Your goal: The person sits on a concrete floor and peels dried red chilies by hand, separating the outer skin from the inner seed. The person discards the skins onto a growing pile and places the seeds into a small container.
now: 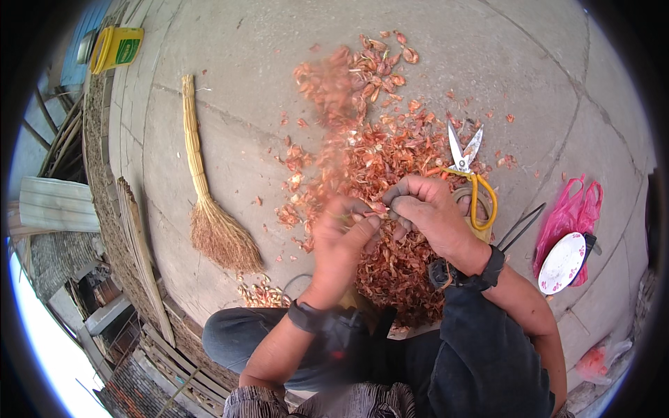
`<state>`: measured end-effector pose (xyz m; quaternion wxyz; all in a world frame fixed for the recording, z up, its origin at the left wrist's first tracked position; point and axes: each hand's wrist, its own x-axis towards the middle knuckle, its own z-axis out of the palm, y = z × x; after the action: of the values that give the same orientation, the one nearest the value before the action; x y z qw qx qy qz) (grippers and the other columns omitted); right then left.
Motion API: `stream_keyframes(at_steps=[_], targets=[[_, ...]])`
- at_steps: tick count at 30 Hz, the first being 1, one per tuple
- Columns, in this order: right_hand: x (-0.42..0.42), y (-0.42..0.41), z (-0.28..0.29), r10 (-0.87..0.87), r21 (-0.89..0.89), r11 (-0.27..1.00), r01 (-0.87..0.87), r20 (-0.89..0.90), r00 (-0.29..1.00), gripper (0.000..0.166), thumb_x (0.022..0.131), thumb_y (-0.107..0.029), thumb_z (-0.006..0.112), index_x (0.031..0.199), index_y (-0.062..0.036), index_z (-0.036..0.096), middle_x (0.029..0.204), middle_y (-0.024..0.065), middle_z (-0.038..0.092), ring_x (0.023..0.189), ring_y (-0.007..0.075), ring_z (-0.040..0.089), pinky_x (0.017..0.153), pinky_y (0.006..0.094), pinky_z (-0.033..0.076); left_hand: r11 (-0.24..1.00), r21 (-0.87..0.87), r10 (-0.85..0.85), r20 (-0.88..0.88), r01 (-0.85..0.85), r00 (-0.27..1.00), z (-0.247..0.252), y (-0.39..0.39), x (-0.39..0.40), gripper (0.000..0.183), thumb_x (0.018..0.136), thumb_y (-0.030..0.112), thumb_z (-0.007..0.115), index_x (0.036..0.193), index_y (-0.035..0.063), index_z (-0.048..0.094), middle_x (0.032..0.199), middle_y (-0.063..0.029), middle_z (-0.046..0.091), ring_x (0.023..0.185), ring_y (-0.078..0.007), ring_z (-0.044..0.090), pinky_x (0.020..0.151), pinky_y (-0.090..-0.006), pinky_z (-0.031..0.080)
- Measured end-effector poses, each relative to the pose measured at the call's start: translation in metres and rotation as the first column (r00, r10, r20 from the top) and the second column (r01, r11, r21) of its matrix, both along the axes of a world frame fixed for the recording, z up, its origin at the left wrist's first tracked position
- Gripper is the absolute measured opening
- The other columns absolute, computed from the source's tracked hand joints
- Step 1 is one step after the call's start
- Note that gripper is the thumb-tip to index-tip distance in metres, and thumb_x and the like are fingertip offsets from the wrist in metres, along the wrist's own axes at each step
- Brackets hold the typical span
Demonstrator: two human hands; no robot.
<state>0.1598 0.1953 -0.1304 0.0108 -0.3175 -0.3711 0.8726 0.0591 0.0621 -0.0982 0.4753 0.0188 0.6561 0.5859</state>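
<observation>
Over a wide heap of dry reddish husks [407, 271], my two hands meet in front of me. Between the fingertips of my left hand [342, 237] is a small reddish dried pod [373, 210] with a bit of green near it. The fingers of my right hand [426, 209] pinch at the pod's other side. Scissors with yellow handles [462, 157] lie with blades apart just beyond my right wrist, beside a roll of tape [462, 196]. Farther out is a pile of whole dried pods [379, 73]. Small pale pieces [261, 292] lie in a pile near my left knee.
A straw hand broom [201, 193] lies on the concrete at left, near a weathered wooden plank [138, 245]. A yellow bucket [120, 48] stands at upper left. To the right are a pink plastic bag [567, 217], a floral white plate [562, 263] and black metal tongs or rods [522, 224].
</observation>
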Motion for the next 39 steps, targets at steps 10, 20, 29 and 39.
stream_keyframes(at_steps=[10, 20, 29, 39], targets=[[-0.002, 0.001, 0.005, 0.087, 0.165, 0.983, -0.083, -0.016, 0.996, 0.018, 0.087, -0.015, 0.066, 0.089, 0.0027, 0.070, 0.075, 0.0015, 0.063, 0.065, 0.0047, 0.056, 0.053, 0.0226, 0.045, 0.998, -0.043, -0.056, -0.096, 0.052, 0.994, 0.005, 0.002, -0.005, 0.011, 0.085, -0.002, 0.062, 0.092, 0.0037, 0.056, 0.080, -0.0017, 0.060, 0.058, -0.0053, 0.051, 0.050, -0.0193, 0.039], [0.008, 0.001, 0.003, 0.130, 0.342, 0.931, -0.128, 0.018, 0.991, 0.011, 0.083, -0.001, 0.053, 0.074, 0.0000, 0.058, 0.062, -0.0001, 0.056, 0.052, 0.0037, 0.052, 0.046, 0.0208, 0.042, 0.976, 0.022, -0.217, 0.076, 0.216, 0.973, 0.010, -0.003, -0.015, 0.011, 0.084, -0.006, 0.061, 0.089, 0.0024, 0.055, 0.090, -0.0043, 0.064, 0.070, -0.0060, 0.054, 0.059, -0.0201, 0.043], [0.015, 0.004, 0.023, 0.207, 0.465, 0.868, -0.173, -0.023, 0.978, 0.022, 0.090, -0.017, 0.064, 0.077, -0.0007, 0.060, 0.067, -0.0006, 0.056, 0.058, 0.0042, 0.052, 0.053, 0.0207, 0.042, 0.974, 0.178, -0.160, 0.115, 0.138, 0.980, 0.032, -0.024, -0.015, 0.024, 0.082, -0.008, 0.058, 0.101, 0.0063, 0.061, 0.103, -0.0027, 0.063, 0.086, -0.0066, 0.059, 0.071, -0.0223, 0.048], [0.015, -0.001, 0.082, 0.391, 0.555, 0.775, -0.303, -0.044, 0.919, 0.007, 0.080, -0.003, 0.064, 0.073, -0.0007, 0.063, 0.066, -0.0026, 0.057, 0.059, 0.0021, 0.049, 0.051, 0.0201, 0.038, 0.924, 0.114, -0.308, -0.347, 0.365, 0.886, 0.052, -0.042, -0.001, 0.019, 0.083, -0.006, 0.059, 0.098, 0.0048, 0.061, 0.096, -0.0012, 0.063, 0.083, -0.0054, 0.058, 0.070, -0.0216, 0.048]])
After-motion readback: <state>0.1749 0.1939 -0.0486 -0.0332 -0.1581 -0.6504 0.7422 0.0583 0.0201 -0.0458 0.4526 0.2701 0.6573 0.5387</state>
